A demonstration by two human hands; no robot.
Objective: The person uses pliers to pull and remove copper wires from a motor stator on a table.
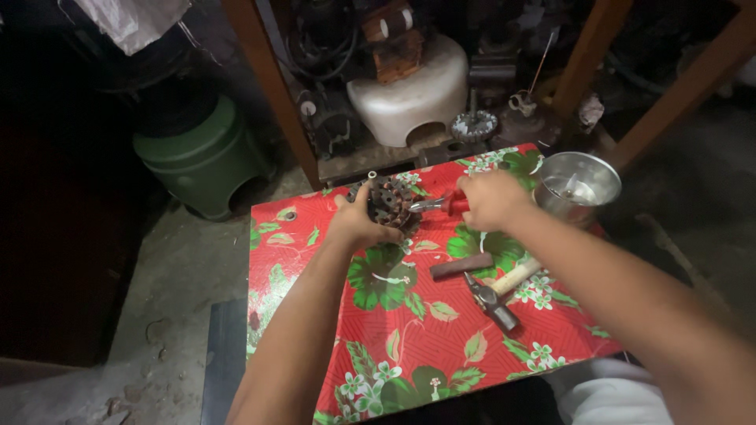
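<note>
Both hands work at the far edge of the table (315,330): the left hand (358,223) clamps the wound motor core (387,203) steady, while the right hand (492,199) grips red-handled pliers (438,205) whose tip meets the core. A hammer (496,293) lies nearer.

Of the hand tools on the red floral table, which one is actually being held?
The red-handled pliers, gripped by the right hand at the dark round metal part. The hammer and brown-handled tool lie untouched nearer the person.
</note>
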